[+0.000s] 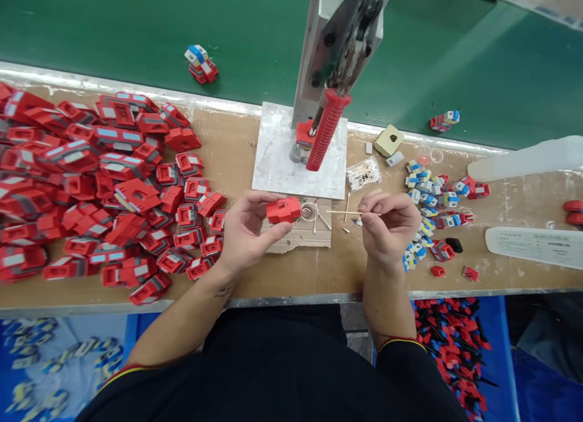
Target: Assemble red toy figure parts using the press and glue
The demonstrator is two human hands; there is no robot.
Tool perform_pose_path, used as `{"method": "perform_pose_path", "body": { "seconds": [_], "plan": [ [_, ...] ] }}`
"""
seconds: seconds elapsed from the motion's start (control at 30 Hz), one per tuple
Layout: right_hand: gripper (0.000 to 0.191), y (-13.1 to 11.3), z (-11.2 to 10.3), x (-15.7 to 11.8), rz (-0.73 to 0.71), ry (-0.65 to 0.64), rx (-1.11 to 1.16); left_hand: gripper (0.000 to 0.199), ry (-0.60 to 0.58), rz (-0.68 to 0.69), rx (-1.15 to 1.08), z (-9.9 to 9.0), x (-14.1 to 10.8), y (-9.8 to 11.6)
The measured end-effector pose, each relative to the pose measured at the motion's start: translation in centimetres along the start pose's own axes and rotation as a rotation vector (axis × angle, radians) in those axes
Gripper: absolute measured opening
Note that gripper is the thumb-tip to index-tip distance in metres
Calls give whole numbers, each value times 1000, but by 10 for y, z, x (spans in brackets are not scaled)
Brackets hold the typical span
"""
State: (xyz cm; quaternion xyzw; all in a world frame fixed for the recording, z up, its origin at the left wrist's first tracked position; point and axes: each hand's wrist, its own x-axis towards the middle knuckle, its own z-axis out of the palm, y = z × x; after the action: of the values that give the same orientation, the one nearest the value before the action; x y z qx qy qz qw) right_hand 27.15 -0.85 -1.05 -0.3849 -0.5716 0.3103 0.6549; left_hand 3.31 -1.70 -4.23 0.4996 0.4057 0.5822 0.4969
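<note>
Between the thumb and fingers of my left hand (249, 228) is a red plastic part (283, 210) with a hole in its face. My right hand (387, 224) pinches a thin wooden stick (344, 212), which points left toward the red part without touching it. Below and between the hands, a small round clear dish (310, 212) rests on a piece of cardboard (300, 243). Cotton swabs (314, 224) lean at the dish. A bag of cotton swabs (363, 173) lies above my right hand.
A press with a red handle (328, 130) stands on a metal plate (273, 149) ahead. Red parts (118, 167) pile up at left. Small blue, white and yellow pieces (426, 194) and two white plastic containers (532, 246) lie at right. Beyond runs a green surface (136, 33).
</note>
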Motion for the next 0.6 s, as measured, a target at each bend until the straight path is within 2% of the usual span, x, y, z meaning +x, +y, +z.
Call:
{"method": "perform_pose_path", "body": {
  "seconds": [0.27,0.37,0.5,0.6],
  "plan": [
    [30,3,7,-4,98,18,88,38,37,-279,-260,5,-2,-1],
    [32,3,7,-4,134,39,95,45,-23,-356,-314,6,-2,0],
    [40,4,11,-5,182,83,108,59,-166,-407,-212,5,-5,6],
    [41,4,15,-7,207,69,135,52,-203,-372,-36,7,-8,13]
  ]
}}
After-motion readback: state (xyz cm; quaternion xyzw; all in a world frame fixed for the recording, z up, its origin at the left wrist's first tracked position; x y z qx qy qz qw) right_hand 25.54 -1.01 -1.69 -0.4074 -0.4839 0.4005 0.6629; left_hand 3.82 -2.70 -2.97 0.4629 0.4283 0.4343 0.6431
